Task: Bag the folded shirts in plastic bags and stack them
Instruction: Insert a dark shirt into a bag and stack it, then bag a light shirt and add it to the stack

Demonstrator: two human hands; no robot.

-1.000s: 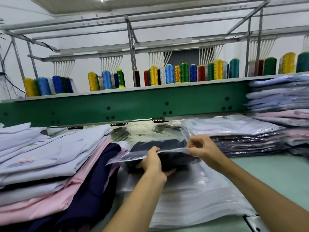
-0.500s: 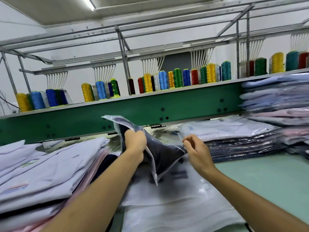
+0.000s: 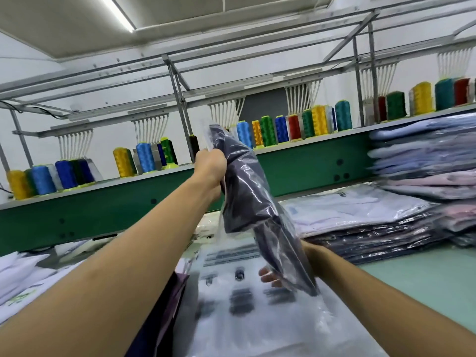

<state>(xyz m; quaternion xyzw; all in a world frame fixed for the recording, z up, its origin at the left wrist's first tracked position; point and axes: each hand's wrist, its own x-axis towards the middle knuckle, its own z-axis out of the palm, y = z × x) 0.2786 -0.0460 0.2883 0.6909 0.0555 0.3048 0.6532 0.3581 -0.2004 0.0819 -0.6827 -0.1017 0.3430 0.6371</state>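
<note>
1. While the left hand (image 3: 210, 164) is raised high in front of the shelf (image 3: 304, 143), it clenches the top end of a clear plastic bag (image 3: 209, 135) with a dark shirt (image 3: 244, 191) inside.
2. The bag hangs tilted in the air, its top by the thread cones (image 3: 268, 131) and its lower end slanting down to the right, lifted above the table (image 3: 425, 276).
3. The right hand (image 3: 305, 249) sits low behind the bag's lower end. Only its fingers (image 3: 269, 276) show past the plastic, and I cannot tell whether it grips the bag or only props it.
4. Under both arms, a pile of empty bags (image 3: 257, 325) with dark print lies flat on the table.
5. At the left edge lie folded white shirts (image 3: 23, 279) without bags, with dark cloth (image 3: 159, 320) just beside them.
6. To the right, a stack of bagged shirts (image 3: 360, 228) rests on the table, 1 white shirt on top of dark ones.
7. Further right stands a taller stack (image 3: 425, 155) of bluish and pink shirts.
8. The cones stand in a row on the shelf above a green beam (image 3: 116, 207).
</note>
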